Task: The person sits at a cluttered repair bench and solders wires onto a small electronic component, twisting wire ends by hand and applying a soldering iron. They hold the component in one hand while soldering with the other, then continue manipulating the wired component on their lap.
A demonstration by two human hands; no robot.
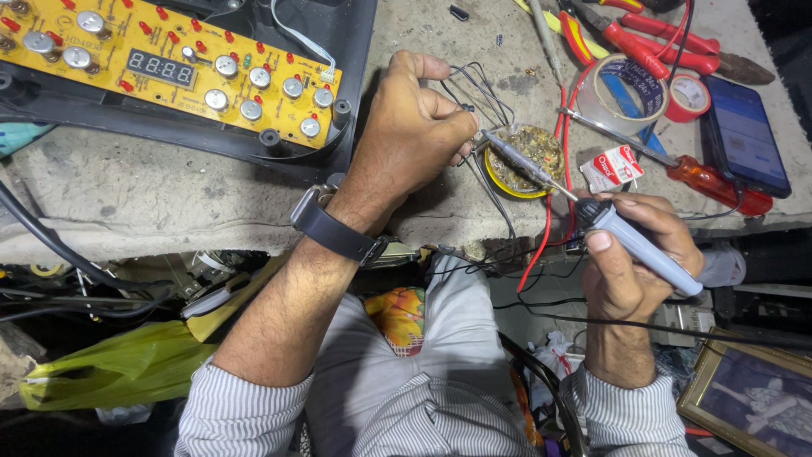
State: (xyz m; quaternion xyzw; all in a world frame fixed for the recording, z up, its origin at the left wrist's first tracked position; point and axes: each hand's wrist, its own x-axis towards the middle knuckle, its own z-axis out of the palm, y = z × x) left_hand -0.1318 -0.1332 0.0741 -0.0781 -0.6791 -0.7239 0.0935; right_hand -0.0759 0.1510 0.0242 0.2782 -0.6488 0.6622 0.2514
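My left hand (419, 127), with a dark watch on the wrist, pinches a bundle of thin black wires (482, 89) above the workbench. My right hand (639, 254) grips a grey-handled soldering iron (592, 216). Its metal tip (507, 151) points up-left and meets the wire ends right beside my left fingers. Just under the tip sits a small round yellow-rimmed tin (533, 161) of brownish flux or solder residue.
A yellow circuit board (169, 63) with buttons and a digit display lies in a black housing at top left. Tape rolls (630, 89), red-handled pliers (660, 42), a red screwdriver (710, 182), a small red-and-white box (611, 167) and a phone (748, 135) crowd the right side.
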